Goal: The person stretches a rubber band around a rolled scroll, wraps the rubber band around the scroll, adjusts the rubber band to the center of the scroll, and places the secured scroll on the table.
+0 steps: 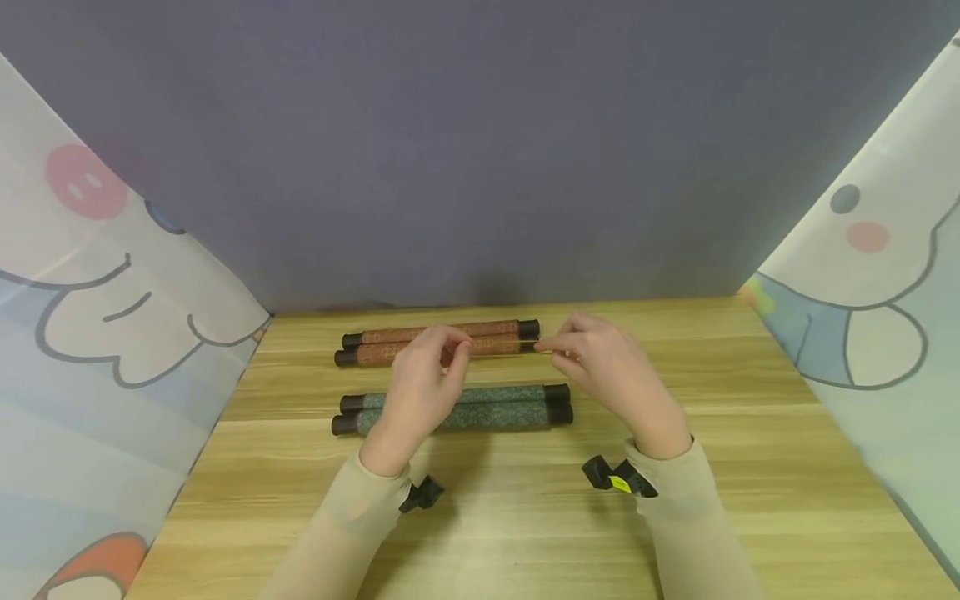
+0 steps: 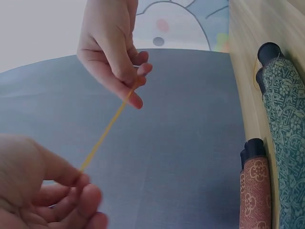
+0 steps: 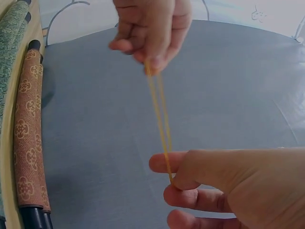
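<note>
Left hand (image 1: 423,375) and right hand (image 1: 607,358) hold a thin yellow band (image 3: 159,119) taut.
From the head I see it strung before the brown rolls (image 1: 483,330), which lie at twelve o'clock of the green rolls (image 1: 495,414). At the left wrist, the left hand pinches one end, right hand at one o'clock. At the right wrist, the right hand pinches the other; two strands run towards twelve.

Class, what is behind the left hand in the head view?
Green rolls and red rolls, on the table, show either side of the left hand; the stretches it covers cannot be seen.
</note>
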Tool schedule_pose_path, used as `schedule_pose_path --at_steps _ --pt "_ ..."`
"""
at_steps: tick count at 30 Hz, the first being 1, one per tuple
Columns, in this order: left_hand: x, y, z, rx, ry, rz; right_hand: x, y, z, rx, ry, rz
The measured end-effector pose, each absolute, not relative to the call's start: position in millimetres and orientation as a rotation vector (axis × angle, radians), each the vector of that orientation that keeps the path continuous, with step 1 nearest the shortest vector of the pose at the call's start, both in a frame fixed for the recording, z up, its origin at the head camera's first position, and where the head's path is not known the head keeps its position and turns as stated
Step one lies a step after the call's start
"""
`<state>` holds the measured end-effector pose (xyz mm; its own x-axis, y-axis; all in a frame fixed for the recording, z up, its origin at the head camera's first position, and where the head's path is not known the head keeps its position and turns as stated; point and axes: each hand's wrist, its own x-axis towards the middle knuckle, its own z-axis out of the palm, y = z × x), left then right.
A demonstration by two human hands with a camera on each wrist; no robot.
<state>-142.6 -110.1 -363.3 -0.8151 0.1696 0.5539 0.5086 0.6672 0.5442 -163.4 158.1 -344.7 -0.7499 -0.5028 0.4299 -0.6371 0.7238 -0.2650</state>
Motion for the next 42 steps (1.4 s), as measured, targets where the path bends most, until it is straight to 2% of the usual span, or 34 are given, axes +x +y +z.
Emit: schedule_pose_path --at_steps 5,11,15,20,25,29,33,42 --pt "-143 -107 -367 -0.594 -2.219 -1.029 -169 155 -353 0.844 -2.598 0.573" --pt "-141 -90 -372 -0.911 -2.058 -0.996 -179 143 -367 0.755 -2.569 0.692" --pt "-137 -82 -377 -1.077 -2.033 -0.916 -184 138 -371 0.691 -2.629 1.119" --pt "-135 -77 -381 -1.164 -2.057 -0.803 -188 141 -371 0.591 -2.617 1.841" --pt "-137 -78 -383 -1.111 -2.152 -0.714 -190 149 -371 0.928 -2.449 2.156" --pt "-140 -82 -386 -1.071 -2.192 -0.674 -190 152 -373 1.259 -2.360 2.210" --pt "-143 -84 -387 -1.058 -2.159 -0.679 -190 154 -373 1.389 -2.409 2.083" --pt "-148 -81 -388 -1.192 -2.065 -0.670 -184 152 -369 1.269 -2.643 1.564"
